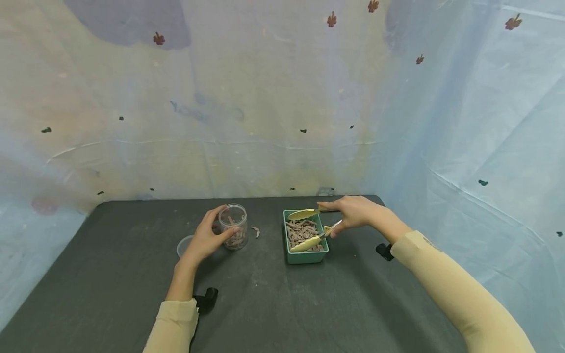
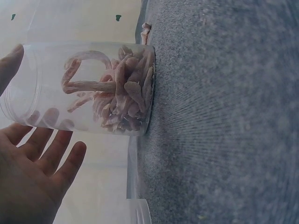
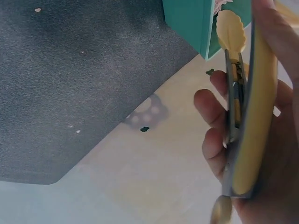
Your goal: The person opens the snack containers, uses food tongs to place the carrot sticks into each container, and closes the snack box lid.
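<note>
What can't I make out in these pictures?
Head view: the right part of the clear lid, hidden by the left hand.
Left wrist view: the rest of that lid, cut off by the bottom edge.
Right wrist view: most of the green box, cut off by the top edge.
Head view: how many brown pieces, small and overlapping.

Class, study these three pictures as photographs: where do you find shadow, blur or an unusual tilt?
Head view: soft shadow on the dark table beside the right sleeve; left wrist view: scene turned sideways, left hand darker than the pale backdrop; right wrist view: tilted, with the lower end of the tongs blurred and the right hand dim.
</note>
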Motion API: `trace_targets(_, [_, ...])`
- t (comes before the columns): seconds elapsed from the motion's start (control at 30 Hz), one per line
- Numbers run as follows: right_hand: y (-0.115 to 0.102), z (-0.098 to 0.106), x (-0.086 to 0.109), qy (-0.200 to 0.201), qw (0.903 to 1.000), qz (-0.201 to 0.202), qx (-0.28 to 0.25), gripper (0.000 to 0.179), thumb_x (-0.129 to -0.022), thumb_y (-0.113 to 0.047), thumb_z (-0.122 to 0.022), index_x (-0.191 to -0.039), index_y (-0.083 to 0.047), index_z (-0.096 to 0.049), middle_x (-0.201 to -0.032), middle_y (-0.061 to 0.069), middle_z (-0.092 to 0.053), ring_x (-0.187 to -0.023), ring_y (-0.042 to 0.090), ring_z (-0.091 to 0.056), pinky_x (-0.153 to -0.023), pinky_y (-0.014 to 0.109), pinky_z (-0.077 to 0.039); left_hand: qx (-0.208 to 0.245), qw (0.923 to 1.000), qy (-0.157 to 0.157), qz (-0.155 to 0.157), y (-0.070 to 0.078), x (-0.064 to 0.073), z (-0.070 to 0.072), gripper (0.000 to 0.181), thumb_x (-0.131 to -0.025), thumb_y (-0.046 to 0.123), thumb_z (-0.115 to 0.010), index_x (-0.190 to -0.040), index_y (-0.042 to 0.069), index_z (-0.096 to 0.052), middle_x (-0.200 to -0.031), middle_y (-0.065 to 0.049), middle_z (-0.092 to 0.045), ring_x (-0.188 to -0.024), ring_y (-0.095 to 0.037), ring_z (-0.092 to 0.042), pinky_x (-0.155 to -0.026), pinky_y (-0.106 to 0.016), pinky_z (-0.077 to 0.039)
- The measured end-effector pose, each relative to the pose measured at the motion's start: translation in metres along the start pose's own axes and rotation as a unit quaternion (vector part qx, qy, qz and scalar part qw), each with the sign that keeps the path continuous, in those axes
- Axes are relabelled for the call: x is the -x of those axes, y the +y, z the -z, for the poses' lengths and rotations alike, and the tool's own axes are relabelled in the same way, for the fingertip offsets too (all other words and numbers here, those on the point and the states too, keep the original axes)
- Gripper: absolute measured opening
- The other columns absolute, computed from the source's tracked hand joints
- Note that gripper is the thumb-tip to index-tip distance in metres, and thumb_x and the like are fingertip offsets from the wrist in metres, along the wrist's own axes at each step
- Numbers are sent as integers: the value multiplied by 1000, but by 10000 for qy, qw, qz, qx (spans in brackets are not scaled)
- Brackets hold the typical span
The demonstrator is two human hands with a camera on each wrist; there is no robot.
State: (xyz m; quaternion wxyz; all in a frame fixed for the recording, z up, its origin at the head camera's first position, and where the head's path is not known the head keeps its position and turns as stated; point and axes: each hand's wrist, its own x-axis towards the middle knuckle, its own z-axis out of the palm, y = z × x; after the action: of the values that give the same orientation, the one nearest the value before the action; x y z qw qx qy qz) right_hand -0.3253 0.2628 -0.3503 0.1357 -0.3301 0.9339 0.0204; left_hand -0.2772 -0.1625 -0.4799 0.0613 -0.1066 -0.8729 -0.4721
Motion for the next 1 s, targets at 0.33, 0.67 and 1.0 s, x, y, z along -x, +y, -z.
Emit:
trace_targets(0.33, [-1, 8, -14, -681, 9971, -144, -296, 101, -86, -52, -82, -167, -24, -27, -147, 9, -61, -69, 12, -61, -62, 33, -45, 24, 10000, 15, -57, -1, 0, 1, 87, -95, 44, -77, -163, 11, -32, -159, -21, -35, -141, -44, -40, -111, -64, -40])
trace_targets(0.67, [-12, 11, -23, -692, 9973, -56, 222, 98, -85, -57, -80, -165, -23, -34, -81, -2, -67, -58, 12, -54, -55, 30, -42, 4, 10000, -18, 19, 0, 0, 3, 87, -96, 45, -76, -163, 12, -31, -159, -21, -35, -142, -44, -40, -112, -64, -40])
trace_targets(1.0, [-13, 3, -17, -135, 9989, 111, 445, 83, -86, -51, -82, -158, -26, -49, -118, 8, -75, -61, 12, -55, -47, 29, -29, 3, 10000, -41, -32, 0, 0, 1, 87, -96, 46, -76, -163, 11, -32, -158, -21, -36, -141, -44, -40, -111, -64, -40])
